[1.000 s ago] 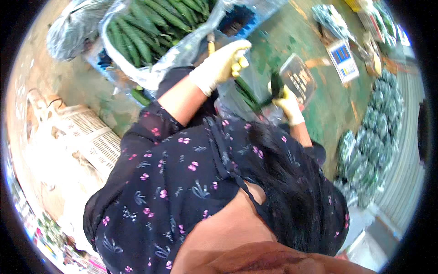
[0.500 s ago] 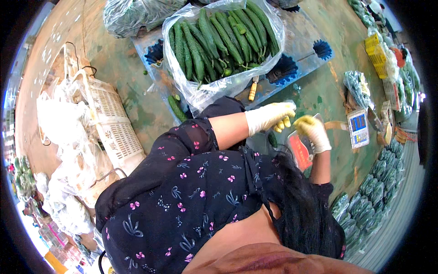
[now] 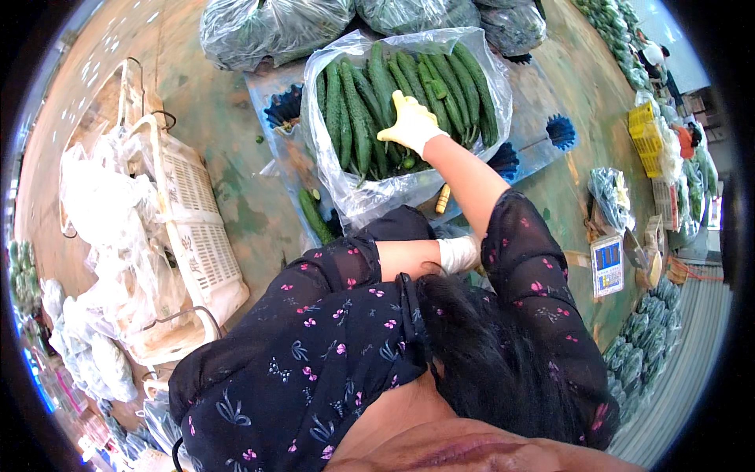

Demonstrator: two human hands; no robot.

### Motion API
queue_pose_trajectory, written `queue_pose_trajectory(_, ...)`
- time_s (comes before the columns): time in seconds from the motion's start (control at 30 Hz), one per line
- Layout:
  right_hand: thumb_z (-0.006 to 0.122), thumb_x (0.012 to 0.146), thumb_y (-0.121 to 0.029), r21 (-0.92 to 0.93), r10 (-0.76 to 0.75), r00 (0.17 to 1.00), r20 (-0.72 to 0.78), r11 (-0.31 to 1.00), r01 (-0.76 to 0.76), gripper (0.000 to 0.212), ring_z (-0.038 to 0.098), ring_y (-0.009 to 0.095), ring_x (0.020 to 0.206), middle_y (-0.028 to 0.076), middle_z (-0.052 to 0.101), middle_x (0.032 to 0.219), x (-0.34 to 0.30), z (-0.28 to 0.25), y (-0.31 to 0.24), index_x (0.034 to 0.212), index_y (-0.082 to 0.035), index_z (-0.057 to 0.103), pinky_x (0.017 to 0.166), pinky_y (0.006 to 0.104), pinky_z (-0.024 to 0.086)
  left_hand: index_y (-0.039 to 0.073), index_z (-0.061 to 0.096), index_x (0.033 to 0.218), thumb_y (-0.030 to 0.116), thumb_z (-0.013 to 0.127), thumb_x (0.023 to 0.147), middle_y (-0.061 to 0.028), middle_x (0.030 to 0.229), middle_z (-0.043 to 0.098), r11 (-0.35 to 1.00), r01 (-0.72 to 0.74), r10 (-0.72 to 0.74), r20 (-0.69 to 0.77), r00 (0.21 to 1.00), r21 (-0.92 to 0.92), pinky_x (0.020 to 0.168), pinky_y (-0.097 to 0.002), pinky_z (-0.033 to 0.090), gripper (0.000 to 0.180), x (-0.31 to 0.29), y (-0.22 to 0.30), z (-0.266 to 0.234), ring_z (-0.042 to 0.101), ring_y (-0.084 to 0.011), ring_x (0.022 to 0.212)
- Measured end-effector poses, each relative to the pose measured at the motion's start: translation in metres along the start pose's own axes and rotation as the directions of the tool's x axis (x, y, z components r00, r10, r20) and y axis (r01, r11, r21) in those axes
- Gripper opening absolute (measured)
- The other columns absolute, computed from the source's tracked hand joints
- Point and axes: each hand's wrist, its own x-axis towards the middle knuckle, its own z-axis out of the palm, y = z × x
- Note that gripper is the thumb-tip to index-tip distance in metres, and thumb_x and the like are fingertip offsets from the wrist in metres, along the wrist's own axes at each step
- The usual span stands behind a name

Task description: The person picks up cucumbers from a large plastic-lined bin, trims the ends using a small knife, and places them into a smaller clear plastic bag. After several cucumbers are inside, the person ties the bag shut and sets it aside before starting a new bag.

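My right hand (image 3: 414, 124), in a pale yellow-white glove, reaches across onto the cucumbers (image 3: 358, 114). Its thumb is apart from the fingers and nothing is visibly gripped. The long green cucumbers lie side by side in a clear plastic bag (image 3: 346, 195) that is spread open. My left hand (image 3: 459, 254), gloved as well, is low near my body; its fingers are hidden behind my right arm. Close by, a wooden-handled tool (image 3: 443, 198) lies at the bag's near edge. One cut cucumber (image 3: 314, 216) rests left of the bag.
Blue plastic (image 3: 271, 149) lies under the bag. Dark filled plastic bags (image 3: 275, 27) sit beyond it. On the left stands a white crate (image 3: 200, 212) with loose plastic (image 3: 110, 204). A scale with a blue display (image 3: 606, 266) is on the right, near rows of bagged produce (image 3: 641, 330).
My right hand has moved from the right side up and left onto the cucumbers. My left hand has drawn back toward my body. The view has shifted slightly.
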Motion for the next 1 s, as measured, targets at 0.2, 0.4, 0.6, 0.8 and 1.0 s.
queue_pose_trajectory(0.2,0.058,0.074,-0.024,0.438,0.028,0.999,-0.019,0.899,-0.017,0.044,0.06,0.031,0.094,0.017,0.061,0.105,0.038,0.014,0.051,0.113,-0.003,0.056,0.085,0.0365,0.045,0.008,0.06,0.087,0.032,0.061,0.081,-0.0064,0.061,0.058,0.999,-0.024,0.022,0.055,0.998,0.023,0.037,-0.0277,0.043,0.025,0.015,-0.013,-0.008,0.055,-0.0178,0.044)
queue_pose_trajectory(0.4,0.062,0.081,-0.024,0.844,0.16,0.986,-0.038,0.534,-0.054,0.047,0.058,0.016,0.082,0.008,0.063,0.098,0.025,0.011,0.125,0.119,0.001,0.05,0.073,0.0291,0.046,0.008,0.06,0.082,0.033,0.061,0.08,-0.0065,0.061,0.058,0.997,-0.065,0.063,0.066,0.996,0.038,0.037,-0.0277,0.044,0.025,0.03,-0.03,-0.01,0.055,-0.0186,0.045)
queue_pose_trajectory(0.6,0.045,0.094,-0.031,0.946,-0.063,0.974,0.218,-0.23,-0.226,0.046,0.039,0.009,0.057,-0.007,0.034,0.056,-0.04,-0.017,0.154,0.117,0.008,0.05,0.064,0.0283,0.041,0.012,0.051,0.104,0.017,0.048,0.085,-0.0024,0.064,0.056,0.998,-0.066,0.068,0.104,0.992,-0.023,0.038,-0.0247,0.041,0.021,-0.01,-0.003,-0.005,0.05,-0.0112,0.043)
queue_pose_trajectory(0.8,0.041,0.094,-0.042,0.787,-0.21,0.965,0.157,-0.563,-0.251,0.057,0.032,0.007,0.048,-0.01,0.024,0.047,-0.106,-0.013,0.167,0.115,0.01,0.048,0.062,0.0281,0.039,0.012,0.048,0.097,0.018,0.05,0.084,-0.004,0.065,0.056,0.996,-0.06,0.067,0.098,0.993,-0.072,0.037,-0.0257,0.04,0.014,-0.01,-0.004,-0.002,0.048,-0.0116,0.042)
queue_pose_trajectory(1.0,0.038,0.094,-0.043,0.732,-0.303,0.949,0.087,-0.627,-0.267,0.054,0.033,0.008,0.048,-0.01,0.026,0.044,-0.12,-0.011,0.172,0.106,0.007,0.055,0.063,0.029,0.04,0.012,0.047,0.097,0.019,0.05,0.085,-0.0045,0.066,0.056,0.999,-0.035,0.036,0.094,0.995,-0.005,0.038,-0.0269,0.041,0.015,-0.009,-0.004,0.004,0.047,-0.0121,0.04)
